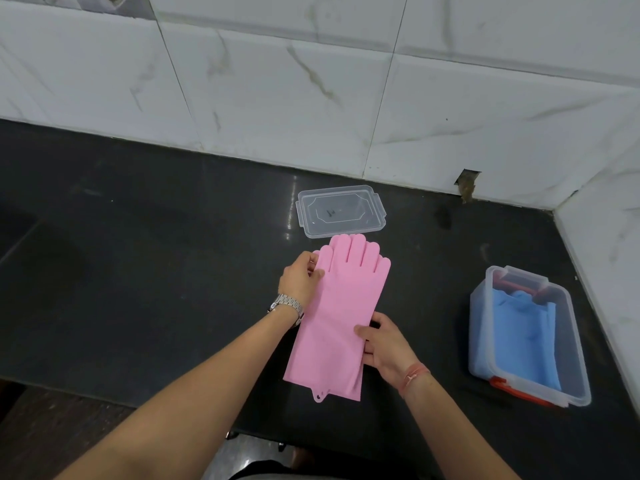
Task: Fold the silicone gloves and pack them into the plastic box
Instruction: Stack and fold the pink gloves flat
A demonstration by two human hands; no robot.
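Head view: pink silicone gloves (337, 313) lie flat and stacked on the dark countertop (138, 254), fingers pointing at the wall, fingertips just touching the clear lid (341, 211) beyond them. My left hand (300, 279) pinches the gloves' left edge near the thumb, fingers curled close together, a metal watch (286, 304) on that wrist; my right hand (384, 344) grips the right edge lower down toward the cuff, thumb on top, fingers pressed together. The plastic box (526, 336) sits open, well apart to my right, blue gloves (519, 327) folded inside, orange latch (509, 388) at its near end.
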